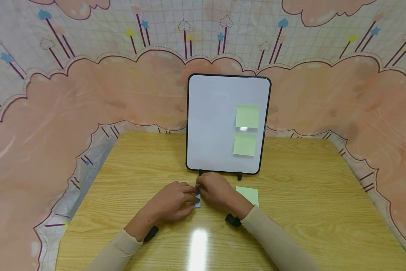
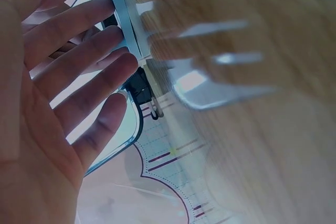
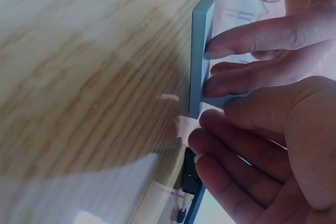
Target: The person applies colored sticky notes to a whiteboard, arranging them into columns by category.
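A light-blue pad of sticky notes (image 1: 198, 203) lies on the table just in front of the whiteboard. My left hand (image 1: 175, 199) rests its fairly straight fingertips on top of the pad, as the left wrist view also shows. At the pad's far edge, my right hand (image 1: 218, 190) pinches the lifted end of the top sticky note (image 3: 218, 99) between thumb and forefinger. The right hand's other fingers (image 3: 241, 182) curl loosely beside it. Most of the pad is hidden under both hands in the head view.
A whiteboard (image 1: 213, 124) with a black frame stands upright at the back, bearing an upper green note (image 1: 247, 116) and a lower green note (image 1: 245, 144). Another pale green note (image 1: 248, 195) lies right of my right hand. Patterned cloth (image 1: 138, 90) surrounds the wooden table (image 1: 311, 195).
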A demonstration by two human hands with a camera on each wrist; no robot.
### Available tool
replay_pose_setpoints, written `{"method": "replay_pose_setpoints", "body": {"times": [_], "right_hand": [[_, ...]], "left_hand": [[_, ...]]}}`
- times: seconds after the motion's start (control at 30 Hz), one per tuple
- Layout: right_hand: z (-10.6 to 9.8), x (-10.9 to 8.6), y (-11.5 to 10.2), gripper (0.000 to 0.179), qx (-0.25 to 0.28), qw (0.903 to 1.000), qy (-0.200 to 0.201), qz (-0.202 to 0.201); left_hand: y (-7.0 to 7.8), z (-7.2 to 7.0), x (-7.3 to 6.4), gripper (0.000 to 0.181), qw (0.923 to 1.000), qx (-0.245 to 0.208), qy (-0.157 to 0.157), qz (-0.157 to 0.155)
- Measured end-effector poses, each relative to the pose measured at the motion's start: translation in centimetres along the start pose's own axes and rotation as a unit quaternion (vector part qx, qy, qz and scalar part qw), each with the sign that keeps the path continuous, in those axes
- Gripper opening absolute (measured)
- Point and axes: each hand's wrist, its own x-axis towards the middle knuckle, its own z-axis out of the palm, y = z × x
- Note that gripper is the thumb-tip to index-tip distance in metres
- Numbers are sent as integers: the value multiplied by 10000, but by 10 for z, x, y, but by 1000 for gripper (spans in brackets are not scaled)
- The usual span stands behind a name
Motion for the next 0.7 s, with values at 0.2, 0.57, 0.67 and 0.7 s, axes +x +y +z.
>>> {"method": "replay_pose_setpoints", "body": {"times": [0.2,0.57,0.67,0.7], "right_hand": [[-1,3,1,14,-48,10000,-42,15],[-4,5,1,12,-58,10000,68,20],[-4,5,2,11,-90,9998,149,-9],[-4,6,2,11,-105,9998,175,-24]], "left_hand": [[-1,-1,0,20,10000,-58,2,26],[-1,1,-1,20,9998,-186,-37,-65],[-1,1,-1,19,9997,-201,-44,-89],[0,1,-1,19,9998,-194,-49,-95]]}}
